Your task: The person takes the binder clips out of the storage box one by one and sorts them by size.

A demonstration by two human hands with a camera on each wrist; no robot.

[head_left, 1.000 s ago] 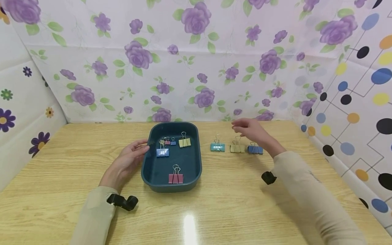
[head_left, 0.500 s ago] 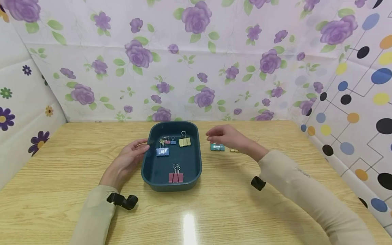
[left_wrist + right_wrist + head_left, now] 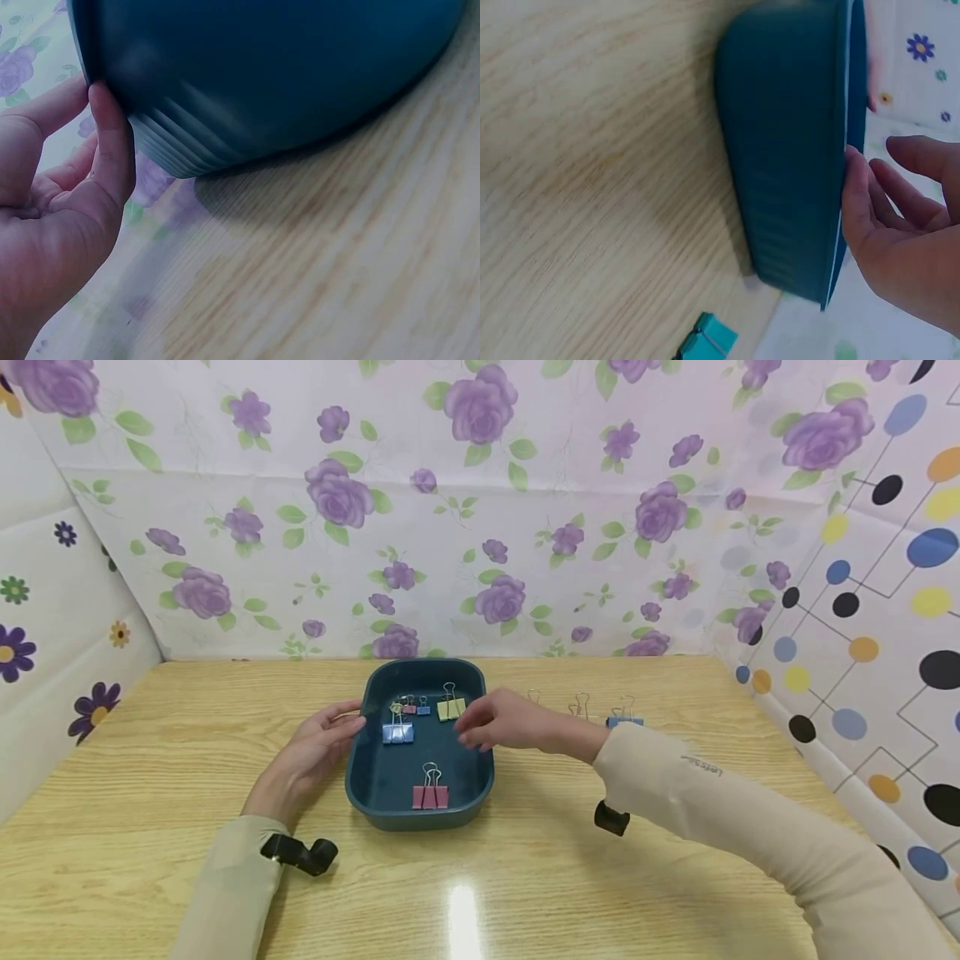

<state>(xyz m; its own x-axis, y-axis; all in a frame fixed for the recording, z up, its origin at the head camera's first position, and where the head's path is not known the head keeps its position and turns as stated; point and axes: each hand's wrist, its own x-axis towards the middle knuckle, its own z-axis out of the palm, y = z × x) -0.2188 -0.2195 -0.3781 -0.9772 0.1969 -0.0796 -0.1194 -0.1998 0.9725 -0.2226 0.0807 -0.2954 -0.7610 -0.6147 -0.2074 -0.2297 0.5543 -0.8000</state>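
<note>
A dark blue-green plastic tray (image 3: 420, 821) stands on the table with several binder clips inside. Fingers and thumb of my left hand (image 3: 315, 747) pinch its left rim. My right hand (image 3: 506, 722) hangs over the right rim, fingers loosely bent, thumb apart from them in the right wrist view; nothing shows between them. Below its fingertips lies the tray's floor, near a yellow binder clip (image 3: 452, 709). A blue binder clip (image 3: 397, 733) lies on the left, a pink binder clip (image 3: 431, 797) at the front. Small clips, including a red one (image 3: 408, 710), sit at the back.
Right of the tray, a row of three binder clips is partly covered by my right arm; the blue binder clip at its end (image 3: 625, 722) and the teal binder clip (image 3: 709, 339) show. A flowered sheet (image 3: 480, 543) hangs behind the wooden table (image 3: 150, 877).
My right hand has swept left from above the row of clips to over the tray's right side. The left hand stays at the rim, and the clips keep their places.
</note>
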